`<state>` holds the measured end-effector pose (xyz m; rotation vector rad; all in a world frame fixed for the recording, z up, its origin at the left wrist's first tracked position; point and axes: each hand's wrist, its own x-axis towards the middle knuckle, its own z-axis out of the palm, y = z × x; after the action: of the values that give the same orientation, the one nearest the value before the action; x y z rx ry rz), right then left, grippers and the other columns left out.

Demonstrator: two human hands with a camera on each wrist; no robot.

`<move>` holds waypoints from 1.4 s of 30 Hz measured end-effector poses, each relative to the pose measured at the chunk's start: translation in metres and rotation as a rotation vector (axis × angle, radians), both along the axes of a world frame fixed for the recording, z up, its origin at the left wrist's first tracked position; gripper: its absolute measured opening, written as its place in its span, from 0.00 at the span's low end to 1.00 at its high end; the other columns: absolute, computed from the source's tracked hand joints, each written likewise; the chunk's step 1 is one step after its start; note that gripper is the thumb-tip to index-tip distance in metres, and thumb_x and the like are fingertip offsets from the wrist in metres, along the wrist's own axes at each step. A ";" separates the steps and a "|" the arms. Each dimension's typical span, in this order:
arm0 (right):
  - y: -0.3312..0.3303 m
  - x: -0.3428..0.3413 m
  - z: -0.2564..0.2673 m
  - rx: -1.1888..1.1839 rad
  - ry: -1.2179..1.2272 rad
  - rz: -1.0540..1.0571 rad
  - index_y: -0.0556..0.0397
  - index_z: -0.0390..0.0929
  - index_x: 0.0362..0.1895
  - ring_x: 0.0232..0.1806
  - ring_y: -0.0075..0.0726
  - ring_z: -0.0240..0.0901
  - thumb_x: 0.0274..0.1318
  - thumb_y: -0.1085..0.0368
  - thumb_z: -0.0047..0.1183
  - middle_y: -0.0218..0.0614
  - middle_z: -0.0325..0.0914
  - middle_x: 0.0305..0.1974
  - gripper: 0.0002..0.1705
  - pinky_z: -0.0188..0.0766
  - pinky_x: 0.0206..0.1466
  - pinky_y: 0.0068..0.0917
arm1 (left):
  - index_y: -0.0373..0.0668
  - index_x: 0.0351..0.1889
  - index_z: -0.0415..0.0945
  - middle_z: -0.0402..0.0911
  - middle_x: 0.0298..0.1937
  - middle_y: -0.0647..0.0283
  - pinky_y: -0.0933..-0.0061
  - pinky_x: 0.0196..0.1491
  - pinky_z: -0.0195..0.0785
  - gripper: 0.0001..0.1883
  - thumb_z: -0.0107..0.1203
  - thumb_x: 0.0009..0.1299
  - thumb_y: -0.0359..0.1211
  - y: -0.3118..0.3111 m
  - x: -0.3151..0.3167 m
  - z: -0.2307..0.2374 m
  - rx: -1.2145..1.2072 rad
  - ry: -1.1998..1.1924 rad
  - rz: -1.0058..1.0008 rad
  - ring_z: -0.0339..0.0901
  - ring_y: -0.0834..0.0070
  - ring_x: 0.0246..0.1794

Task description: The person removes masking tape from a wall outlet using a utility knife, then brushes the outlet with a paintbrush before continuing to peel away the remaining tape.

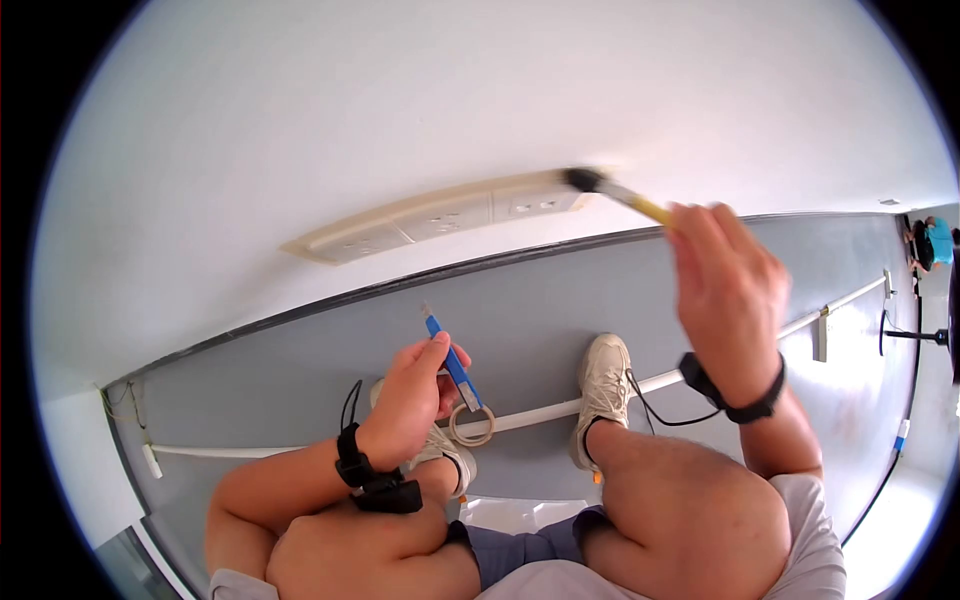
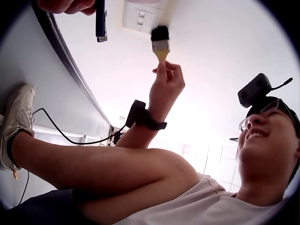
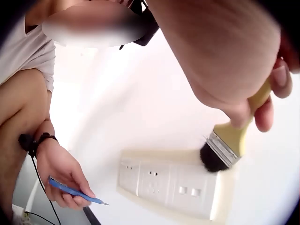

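Observation:
My right hand (image 1: 728,280) grips the yellow handle of a flat brush (image 1: 640,203) with black bristles. The bristles lie at the upper right corner of a row of white socket plates (image 1: 445,222) on the wall, edged with cream tape (image 1: 400,208). In the right wrist view the brush (image 3: 225,147) covers part of that taped corner. Lower down, my left hand (image 1: 405,395) holds a blue utility knife (image 1: 455,366) between thumb and fingers, its blade end pointing toward the wall. A roll of tape (image 1: 472,425) hangs by that hand; how it is held is unclear.
A dark baseboard (image 1: 400,283) runs along the foot of the white wall. A white pipe or strip (image 1: 545,413) crosses the grey floor (image 1: 520,330) behind my shoes (image 1: 605,385). Black cables run from both wrist cameras. A blue item (image 1: 938,243) is at the far right.

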<state>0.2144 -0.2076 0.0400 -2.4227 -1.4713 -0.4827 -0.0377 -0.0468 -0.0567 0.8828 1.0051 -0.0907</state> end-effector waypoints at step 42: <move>0.047 -0.030 -0.068 0.197 1.846 0.303 0.61 0.82 0.45 0.32 0.13 0.65 0.73 0.67 0.55 0.25 0.79 0.32 0.09 0.64 0.32 0.19 | 0.38 0.31 0.74 0.68 0.22 0.74 0.79 0.24 0.53 0.24 0.52 0.83 0.48 -0.003 0.058 0.031 0.553 -0.367 -0.150 0.61 0.89 0.23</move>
<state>0.1845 -0.1607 -0.0277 -1.2825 -0.6759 1.2617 0.0200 -0.0500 -0.0256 1.4210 0.6198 0.2284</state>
